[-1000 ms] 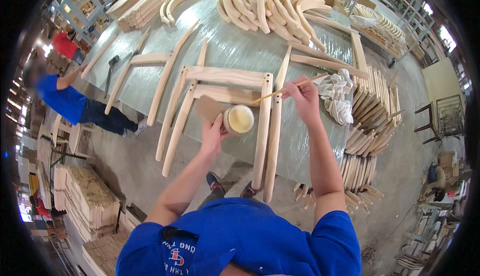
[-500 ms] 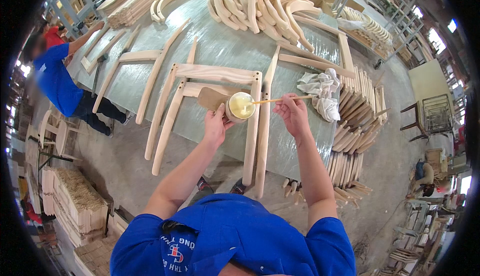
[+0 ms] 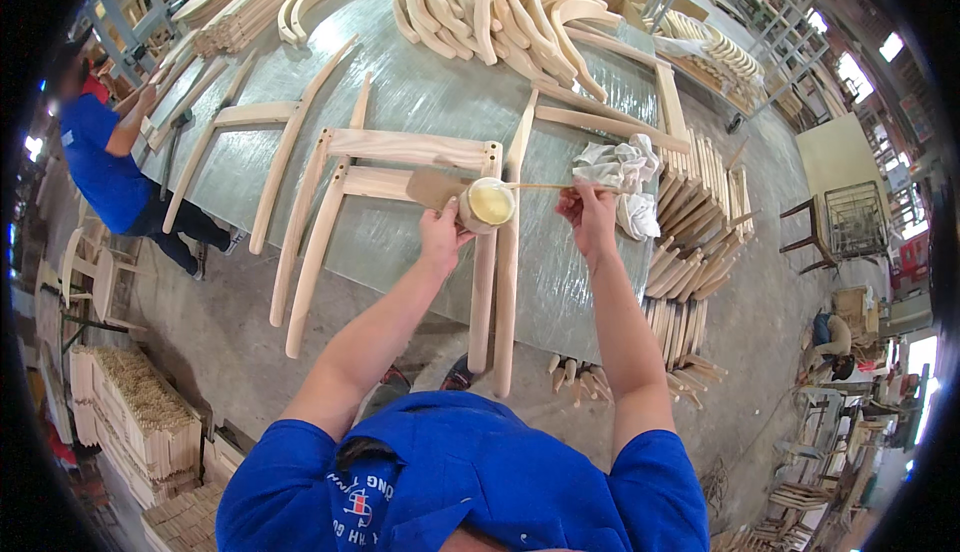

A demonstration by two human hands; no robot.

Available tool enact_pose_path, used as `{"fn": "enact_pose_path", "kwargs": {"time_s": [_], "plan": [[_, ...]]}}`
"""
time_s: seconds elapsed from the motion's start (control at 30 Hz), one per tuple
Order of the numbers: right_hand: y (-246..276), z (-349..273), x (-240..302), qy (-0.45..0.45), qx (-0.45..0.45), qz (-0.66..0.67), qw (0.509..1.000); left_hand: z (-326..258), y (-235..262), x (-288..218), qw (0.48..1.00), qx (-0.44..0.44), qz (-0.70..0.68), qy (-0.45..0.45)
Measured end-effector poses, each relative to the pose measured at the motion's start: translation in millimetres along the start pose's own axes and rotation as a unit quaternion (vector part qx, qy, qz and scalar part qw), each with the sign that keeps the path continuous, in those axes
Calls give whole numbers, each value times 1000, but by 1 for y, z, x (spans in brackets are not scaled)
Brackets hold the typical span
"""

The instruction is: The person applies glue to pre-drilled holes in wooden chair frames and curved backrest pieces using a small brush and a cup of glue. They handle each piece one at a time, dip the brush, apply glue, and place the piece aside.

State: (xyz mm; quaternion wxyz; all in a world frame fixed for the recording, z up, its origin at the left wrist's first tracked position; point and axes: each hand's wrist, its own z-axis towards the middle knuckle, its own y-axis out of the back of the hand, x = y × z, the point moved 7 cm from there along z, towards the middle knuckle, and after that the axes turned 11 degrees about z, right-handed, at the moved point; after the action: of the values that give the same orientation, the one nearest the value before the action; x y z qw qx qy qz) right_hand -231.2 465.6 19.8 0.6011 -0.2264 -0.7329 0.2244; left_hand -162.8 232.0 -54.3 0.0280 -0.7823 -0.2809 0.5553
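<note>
My left hand (image 3: 440, 236) is closed around a small round pot (image 3: 490, 204) of pale yellow, glue-like paste. A flat brown piece (image 3: 433, 189) sticks out to the left of the pot, above my fingers; whether it is attached I cannot tell. Pinched in my right hand (image 3: 590, 220) is a thin wooden stick (image 3: 537, 186), held nearly level, its left end at the pot's far rim. Beneath the pot lie pale wooden chair frames (image 3: 415, 147), each with two long legs and a crossbar, their leg ends jutting past the table's near edge.
The table (image 3: 400, 82) has a shiny film-like cover. Curved wooden parts (image 3: 500, 7) are heaped at its far side. A white rag (image 3: 615, 164) lies right of my right hand, beside stacked wooden legs (image 3: 690, 222). A co-worker in blue (image 3: 105, 167) stands at the left.
The stick has come up out of the paste to the pot's far rim. The whole scene has shifted slightly left in view. The co-worker's arm has drawn back toward the body.
</note>
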Motion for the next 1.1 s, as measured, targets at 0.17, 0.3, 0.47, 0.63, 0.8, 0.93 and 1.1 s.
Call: {"fn": "enact_pose_path", "kwargs": {"time_s": [0.17,0.3,0.47,0.63,0.8,0.93,1.1], "plan": [[-17,20,27,124,38,-215,968,-11,43,8,999,-45,-21,19],[-32,32,20,192,73,-384,900,-29,59,9,999,-37,-25,29],[-53,34,9,235,131,-488,830,-40,77,13,999,-33,-32,27],[-67,32,5,237,141,-533,800,-45,82,13,999,-27,-45,16],[-75,32,0,244,169,-562,772,-48,82,12,999,-13,-36,16],[-75,36,7,255,158,-543,785,-52,85,13,998,-43,-38,31],[-80,41,11,265,154,-540,784,-54,91,12,998,-42,-24,35]]}}
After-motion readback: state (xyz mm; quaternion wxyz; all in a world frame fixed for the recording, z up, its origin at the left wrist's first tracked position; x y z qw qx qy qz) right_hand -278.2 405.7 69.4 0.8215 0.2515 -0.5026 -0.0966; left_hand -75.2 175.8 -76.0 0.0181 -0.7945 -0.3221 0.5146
